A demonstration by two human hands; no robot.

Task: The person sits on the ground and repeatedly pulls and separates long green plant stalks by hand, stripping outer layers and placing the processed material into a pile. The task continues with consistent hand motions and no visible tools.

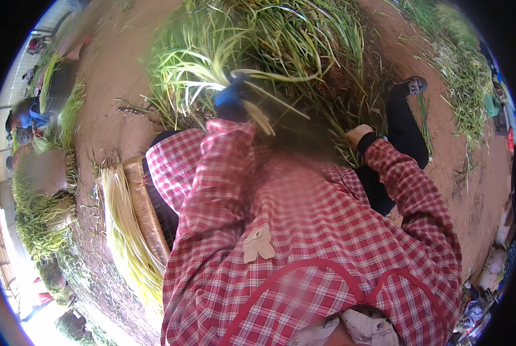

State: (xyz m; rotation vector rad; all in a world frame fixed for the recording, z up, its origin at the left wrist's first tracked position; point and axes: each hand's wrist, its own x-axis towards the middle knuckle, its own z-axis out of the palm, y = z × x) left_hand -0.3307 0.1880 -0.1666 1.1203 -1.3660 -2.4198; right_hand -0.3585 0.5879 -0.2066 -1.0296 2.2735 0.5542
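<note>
My left hand, in a blue glove blurred by motion, grips a small bunch of long pale stalks. Their loose ends fan out above and below the fist. My bare right hand is low at the right edge of the heap, its fingers curled beside green leaves; whether they grip any is hidden. Before me spreads the big heap of long green leafy stalks. Left of my lap, a sheaf of trimmed yellow-green stalks lies along a brown curved support.
Bare reddish earth surrounds the heap. Another long green pile runs along the right. At the far left stand several bundles of stalks, with a person in blue farther up. My outstretched leg ends in a dark shoe.
</note>
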